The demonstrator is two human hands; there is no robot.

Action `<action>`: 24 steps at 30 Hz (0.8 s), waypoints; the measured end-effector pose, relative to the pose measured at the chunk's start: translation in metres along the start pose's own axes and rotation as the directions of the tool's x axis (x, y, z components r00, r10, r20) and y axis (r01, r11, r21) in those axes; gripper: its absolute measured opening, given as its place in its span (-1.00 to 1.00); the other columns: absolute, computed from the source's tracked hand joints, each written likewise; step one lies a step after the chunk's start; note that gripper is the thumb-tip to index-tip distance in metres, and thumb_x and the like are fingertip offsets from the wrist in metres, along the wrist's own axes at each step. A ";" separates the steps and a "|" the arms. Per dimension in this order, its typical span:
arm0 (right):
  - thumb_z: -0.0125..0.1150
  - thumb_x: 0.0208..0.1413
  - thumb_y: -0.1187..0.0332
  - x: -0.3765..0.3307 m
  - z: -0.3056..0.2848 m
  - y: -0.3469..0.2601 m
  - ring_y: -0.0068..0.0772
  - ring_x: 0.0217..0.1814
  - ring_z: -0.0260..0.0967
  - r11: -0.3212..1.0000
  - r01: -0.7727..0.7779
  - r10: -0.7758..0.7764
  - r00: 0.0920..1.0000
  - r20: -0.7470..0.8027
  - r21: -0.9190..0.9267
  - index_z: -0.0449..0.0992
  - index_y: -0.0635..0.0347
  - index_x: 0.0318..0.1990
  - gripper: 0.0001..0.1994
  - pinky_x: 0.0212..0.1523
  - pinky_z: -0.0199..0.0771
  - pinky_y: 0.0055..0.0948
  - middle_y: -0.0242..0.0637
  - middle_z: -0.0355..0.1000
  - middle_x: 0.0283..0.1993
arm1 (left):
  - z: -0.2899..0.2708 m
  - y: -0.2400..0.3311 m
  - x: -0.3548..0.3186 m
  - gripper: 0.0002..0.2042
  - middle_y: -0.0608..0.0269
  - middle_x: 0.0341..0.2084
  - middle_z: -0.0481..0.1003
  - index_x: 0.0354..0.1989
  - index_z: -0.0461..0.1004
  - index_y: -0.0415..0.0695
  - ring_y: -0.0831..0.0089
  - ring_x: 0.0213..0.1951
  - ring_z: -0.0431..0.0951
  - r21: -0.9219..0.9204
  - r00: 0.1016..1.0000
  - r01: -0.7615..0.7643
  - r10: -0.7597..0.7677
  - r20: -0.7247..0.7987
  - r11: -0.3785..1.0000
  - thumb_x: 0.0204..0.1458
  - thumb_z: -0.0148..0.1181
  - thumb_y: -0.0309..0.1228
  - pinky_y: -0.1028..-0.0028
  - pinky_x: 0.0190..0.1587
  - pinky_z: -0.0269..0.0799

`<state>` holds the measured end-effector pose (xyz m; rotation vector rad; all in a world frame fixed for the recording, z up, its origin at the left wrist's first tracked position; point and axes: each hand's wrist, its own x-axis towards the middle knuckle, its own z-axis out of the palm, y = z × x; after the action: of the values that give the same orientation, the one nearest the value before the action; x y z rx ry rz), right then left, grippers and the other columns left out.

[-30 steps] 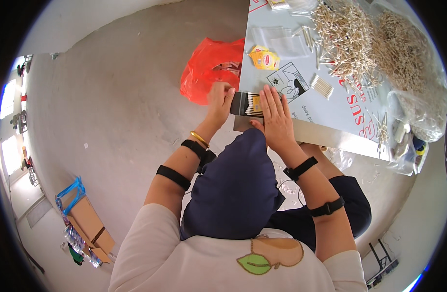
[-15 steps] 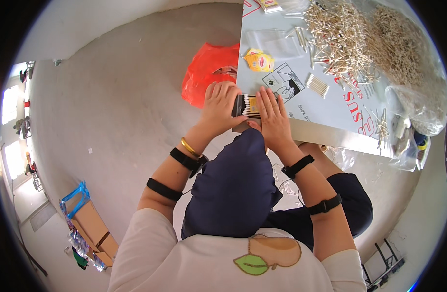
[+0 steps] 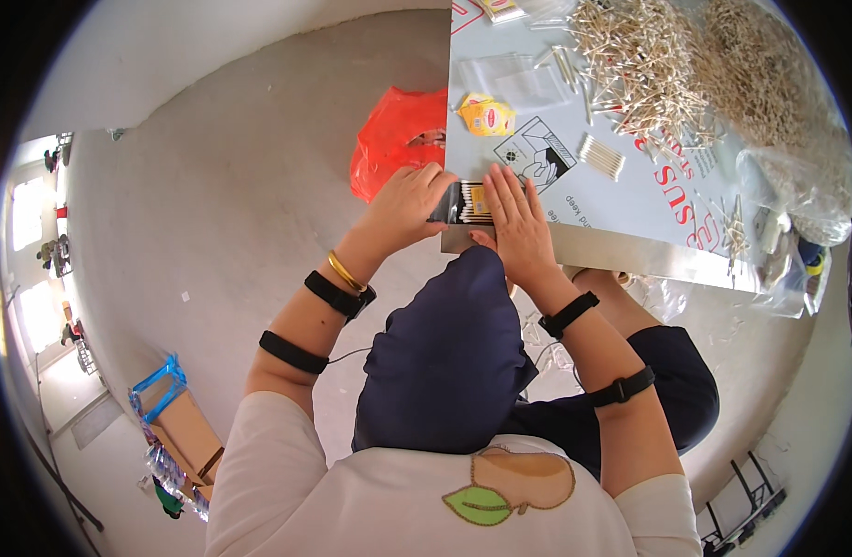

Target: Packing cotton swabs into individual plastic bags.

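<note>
At the table's near left corner lies a small clear plastic bag of cotton swabs (image 3: 466, 203) with a yellow card (image 3: 480, 200) inside. My left hand (image 3: 403, 209) is at the bag's left end, thumb and fingers closed on its clear, dark-looking edge, which stretches out past the table edge. My right hand (image 3: 519, 221) lies over the bag's right part, fingers stretched out flat and pressing on it, hiding that end. Beyond it a small row of cotton swabs (image 3: 601, 156) lies on the table.
On the table (image 3: 598, 209) are yellow cards (image 3: 487, 116), empty clear bags (image 3: 514, 79) and a big heap of loose cotton swabs (image 3: 644, 65). A large plastic bag of swabs (image 3: 760, 70) stands at the far right. A red plastic bag (image 3: 389, 139) hangs by the left edge.
My left hand has shifted left, away from the swabs, drawing the bag's edge out with it. My right hand stays pressed on the bag. The view has shifted slightly.
</note>
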<state>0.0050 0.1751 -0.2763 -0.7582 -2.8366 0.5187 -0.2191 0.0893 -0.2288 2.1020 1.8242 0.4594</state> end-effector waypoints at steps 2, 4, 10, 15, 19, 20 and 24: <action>0.09 0.26 -0.14 -0.001 0.000 0.001 -0.17 0.72 -0.22 1.000 -0.001 0.001 1.000 0.002 0.002 0.03 0.28 0.55 -0.12 0.65 -0.31 -0.03 -0.13 -0.07 0.65 | -0.002 0.001 0.003 -0.35 0.15 -0.15 0.43 0.08 0.43 -0.17 0.14 -0.12 0.50 0.006 0.999 0.009 -0.009 0.033 1.000 -0.25 0.56 -0.33 0.23 -0.01 0.39; 0.08 0.26 -0.15 -0.001 0.001 0.001 -0.18 0.72 -0.22 1.000 0.001 -0.001 1.000 0.001 -0.019 0.03 0.28 0.55 -0.12 0.66 -0.31 -0.03 -0.13 -0.07 0.65 | -0.001 0.001 0.003 -0.37 0.16 -0.15 0.44 0.07 0.44 -0.17 0.16 -0.11 0.50 0.015 0.998 0.020 -0.021 0.065 1.000 -0.24 0.55 -0.32 0.24 -0.01 0.39; -0.05 0.31 -0.21 -0.001 0.002 0.002 -0.18 0.73 -0.26 0.998 0.007 -0.005 1.000 0.029 -0.065 -0.01 0.27 0.56 -0.12 0.66 -0.35 -0.05 -0.15 -0.11 0.67 | 0.011 -0.004 -0.008 -0.38 0.20 -0.05 0.47 0.10 0.46 -0.11 0.20 0.01 0.49 -0.118 0.994 0.088 -0.095 -0.053 0.989 -0.23 0.53 -0.32 0.25 0.10 0.34; -0.01 0.29 -0.22 0.000 0.002 0.003 -0.23 0.72 -0.25 0.996 0.055 -0.051 0.997 0.056 -0.071 0.01 0.24 0.56 -0.11 0.66 -0.32 -0.07 -0.19 -0.10 0.67 | 0.019 -0.009 -0.012 -0.35 0.20 0.02 0.43 0.15 0.42 -0.05 0.17 0.10 0.45 -0.160 0.991 0.071 -0.088 -0.099 0.984 -0.21 0.54 -0.31 0.21 0.16 0.30; 0.01 0.27 -0.24 0.003 0.001 0.002 -0.26 0.72 -0.24 0.993 0.065 -0.057 0.995 0.076 -0.098 0.03 0.21 0.56 -0.11 0.66 -0.31 -0.08 -0.22 -0.09 0.67 | 0.024 -0.012 -0.016 -0.33 0.20 0.05 0.42 0.17 0.41 -0.03 0.18 0.11 0.44 -0.184 0.990 0.089 -0.108 -0.093 0.979 -0.20 0.54 -0.31 0.21 0.17 0.30; 0.01 0.27 -0.24 0.005 0.001 0.001 -0.26 0.72 -0.24 0.993 0.066 -0.058 0.995 0.078 -0.098 0.03 0.21 0.56 -0.11 0.66 -0.31 -0.08 -0.22 -0.09 0.67 | 0.024 -0.012 -0.016 -0.32 0.20 0.05 0.41 0.17 0.40 -0.03 0.17 0.12 0.44 -0.203 0.989 0.100 -0.119 -0.084 0.974 -0.20 0.54 -0.31 0.21 0.17 0.29; -0.02 0.27 -0.27 0.010 0.002 -0.004 -0.26 0.73 -0.26 0.985 0.056 -0.044 0.996 0.078 -0.161 0.03 0.22 0.56 -0.09 0.66 -0.31 -0.07 -0.22 -0.10 0.67 | 0.025 -0.014 -0.016 -0.32 0.20 0.05 0.41 0.18 0.40 -0.03 0.16 0.11 0.44 -0.216 0.990 0.088 -0.110 -0.092 0.972 -0.20 0.54 -0.31 0.21 0.17 0.29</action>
<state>-0.0051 0.1766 -0.2757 -0.7060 -2.9868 0.3163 -0.2229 0.0751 -0.2582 1.8677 1.8359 0.7148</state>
